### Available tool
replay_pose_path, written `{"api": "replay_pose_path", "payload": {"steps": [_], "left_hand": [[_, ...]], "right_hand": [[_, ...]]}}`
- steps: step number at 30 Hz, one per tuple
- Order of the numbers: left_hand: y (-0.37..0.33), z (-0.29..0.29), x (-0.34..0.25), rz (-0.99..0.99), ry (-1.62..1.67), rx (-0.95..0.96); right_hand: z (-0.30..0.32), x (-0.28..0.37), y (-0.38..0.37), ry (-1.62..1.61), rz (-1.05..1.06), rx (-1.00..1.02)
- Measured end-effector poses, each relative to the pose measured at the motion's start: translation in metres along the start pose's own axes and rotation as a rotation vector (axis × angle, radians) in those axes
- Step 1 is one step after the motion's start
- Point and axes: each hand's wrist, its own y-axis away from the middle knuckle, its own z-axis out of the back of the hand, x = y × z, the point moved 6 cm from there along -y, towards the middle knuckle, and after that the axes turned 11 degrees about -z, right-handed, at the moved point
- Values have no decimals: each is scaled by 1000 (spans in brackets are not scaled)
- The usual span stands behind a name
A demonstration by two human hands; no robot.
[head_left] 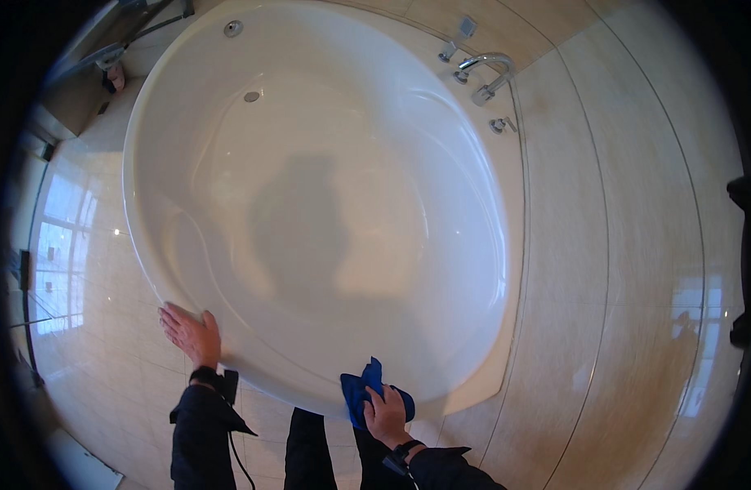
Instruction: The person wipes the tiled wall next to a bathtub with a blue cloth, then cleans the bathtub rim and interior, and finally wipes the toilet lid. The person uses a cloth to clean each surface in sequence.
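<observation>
A large white bathtub (310, 269) with a rounded outline fills the middle of the view. My left hand (193, 335) rests on its rim at the near left, fingers stretched out and holding nothing. At the near edge of the tub, my right hand (387, 418) is closed on a bunched blue cloth (355, 396), which lies against the rim. Part of the cloth sticks up in front of my fingers and part shows to their right.
A chrome faucet (496, 69) and a lever handle (500, 126) stand on the far right ledge. The drain (251, 97) and an overflow fitting (233, 29) are at the far left of the tub. Glossy beige tiles (106, 269) surround it.
</observation>
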Motion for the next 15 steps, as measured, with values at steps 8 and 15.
{"api": "replay_pose_path", "payload": {"steps": [8, 15], "left_hand": [[-22, -6, 5, 431, 209, 81], [-13, -8, 1, 525, 341, 53]], "right_hand": [[-15, 35, -12, -28, -40, 143], [-77, 171, -58, -161, 143, 304]]}}
